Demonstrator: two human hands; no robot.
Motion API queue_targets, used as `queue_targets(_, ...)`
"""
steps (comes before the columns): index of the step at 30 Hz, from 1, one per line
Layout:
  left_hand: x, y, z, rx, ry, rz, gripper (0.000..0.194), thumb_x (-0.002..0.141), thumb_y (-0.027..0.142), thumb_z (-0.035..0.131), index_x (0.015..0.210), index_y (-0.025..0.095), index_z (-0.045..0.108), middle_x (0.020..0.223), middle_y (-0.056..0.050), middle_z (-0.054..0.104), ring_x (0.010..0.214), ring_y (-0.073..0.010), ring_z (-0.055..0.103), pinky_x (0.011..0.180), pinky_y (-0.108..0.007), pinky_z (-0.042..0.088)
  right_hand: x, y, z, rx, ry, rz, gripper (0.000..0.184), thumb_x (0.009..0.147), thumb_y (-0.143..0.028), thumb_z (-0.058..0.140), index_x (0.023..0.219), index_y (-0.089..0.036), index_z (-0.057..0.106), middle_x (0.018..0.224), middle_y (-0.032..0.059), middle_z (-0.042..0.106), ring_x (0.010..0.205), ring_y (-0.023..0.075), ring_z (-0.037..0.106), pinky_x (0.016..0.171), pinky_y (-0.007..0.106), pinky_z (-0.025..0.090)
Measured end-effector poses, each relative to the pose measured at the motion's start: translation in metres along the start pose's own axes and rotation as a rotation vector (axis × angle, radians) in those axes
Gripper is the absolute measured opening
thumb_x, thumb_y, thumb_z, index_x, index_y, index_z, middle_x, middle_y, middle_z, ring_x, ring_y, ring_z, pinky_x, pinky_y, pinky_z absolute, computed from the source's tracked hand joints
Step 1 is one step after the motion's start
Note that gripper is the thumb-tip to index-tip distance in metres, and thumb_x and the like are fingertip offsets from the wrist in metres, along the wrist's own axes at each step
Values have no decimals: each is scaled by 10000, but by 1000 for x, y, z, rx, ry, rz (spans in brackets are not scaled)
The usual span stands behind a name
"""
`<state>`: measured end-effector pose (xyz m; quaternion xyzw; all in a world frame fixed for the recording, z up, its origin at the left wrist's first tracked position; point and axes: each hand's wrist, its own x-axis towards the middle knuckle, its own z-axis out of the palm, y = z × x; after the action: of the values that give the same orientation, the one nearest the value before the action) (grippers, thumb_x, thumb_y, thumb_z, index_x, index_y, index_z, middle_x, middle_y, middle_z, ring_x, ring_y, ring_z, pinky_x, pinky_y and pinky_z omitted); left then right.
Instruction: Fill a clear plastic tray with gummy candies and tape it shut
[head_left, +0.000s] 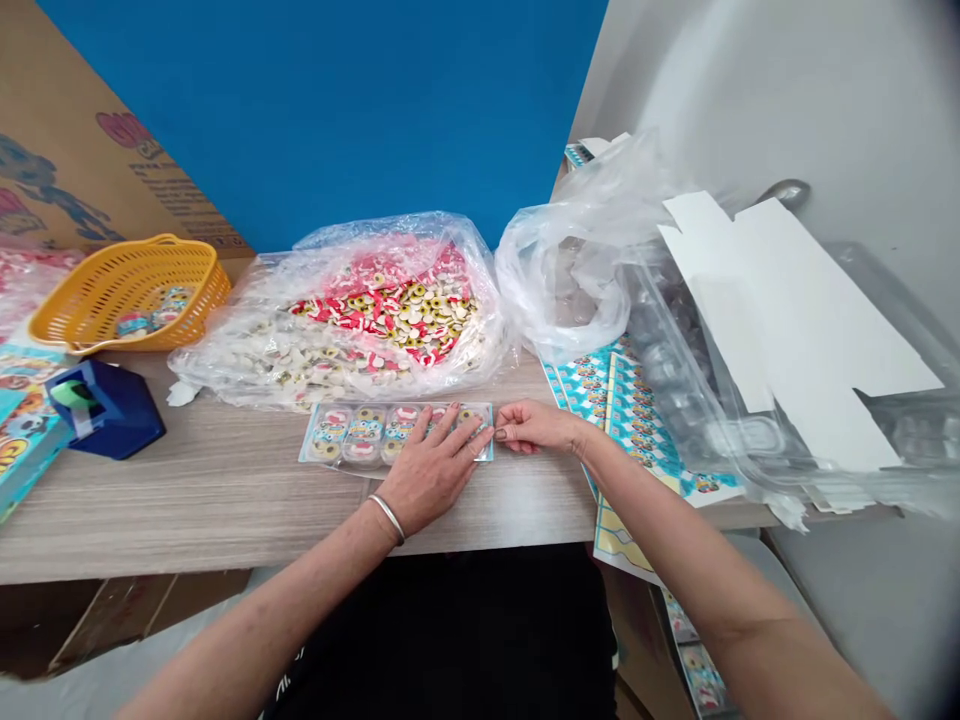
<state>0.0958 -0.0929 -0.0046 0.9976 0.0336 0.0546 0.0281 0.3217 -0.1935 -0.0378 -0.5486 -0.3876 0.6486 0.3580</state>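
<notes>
Clear, glossy plastic blister tray (365, 436); matt wood-grain laminate tabletop (225, 490), finely streaked; thin, crinkled transparent plastic bag (397, 300); perforated yellow plastic basket (127, 295), smooth; matt white paperboard blank (795, 320); rough brown corrugated cardboard (75, 130); glossy printed paper sheets (637, 420); glossy blue plastic tape dispenser (105, 410); polished metal bangle (388, 517).

A yellow basket (131, 295) sits at the back left corner of the worktop (187, 490), near a blue tape holder (109, 415). A big clear bag of candy (382, 320) lies along the back edge. A white card (795, 320) lies on clear trays (675, 370) at the right.
</notes>
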Motion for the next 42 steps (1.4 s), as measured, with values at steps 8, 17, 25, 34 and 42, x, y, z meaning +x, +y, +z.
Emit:
queue_targets(8, 0, 0, -1, -1, -4, 6, 490, 1001, 232, 435, 1490, 258, 444, 1522, -59, 487, 1448, -373, 347, 1161, -643, 289, 4, 2, 3, -22, 69, 13, 318, 716, -445, 736, 757, -169, 583, 622, -36, 633, 416, 61, 501, 326, 151, 313)
queue_targets(17, -1, -2, 2, -4, 12, 18, 478, 1003, 239, 424, 1481, 242, 456, 1531, -66, 478, 1449, -378, 346, 1161, -649, 278, 17, -20, 15, -374, 179, 200, 151, 733, -160, 612, 584, -169, 590, 482, -18, 591, 373, 84, 469, 373, 196, 350)
queue_targets(25, -1, -4, -1, -120, 26, 8, 574, 935, 258, 542, 1481, 157, 396, 1524, -151, 468, 1472, -339, 321, 1187, -600, 263, -29, -11, 69, -722, 631, -286, 716, 726, -95, 596, 1427, -153, 465, 1494, 174, 469, 1366, 303, 461, 1104, 454, 416)
queue_targets(34, -43, -74, -28, 32, -58, 14, 853, 806, 399, 719, 1550, 295, 315, 1578, -115, 398, 1465, -428, 271, 1132, -709, 207, -15, -1, 93, -1148, 616, -285, 763, 903, -217, 589, 1587, -217, 250, 1635, 118, 277, 1492, 364, 253, 1166, 587, 299)
queue_targets(42, -41, -16, -17, 82, 16, -200, 685, 880, 525, 592, 1498, 277, 429, 1526, -132, 447, 1117, -362, 548, 878, -500, 476, -24, -6, 38, -1236, 576, -215, 835, 805, -51, 520, 1581, -254, 290, 1643, 53, 272, 1512, 378, 186, 1157, 612, 301)
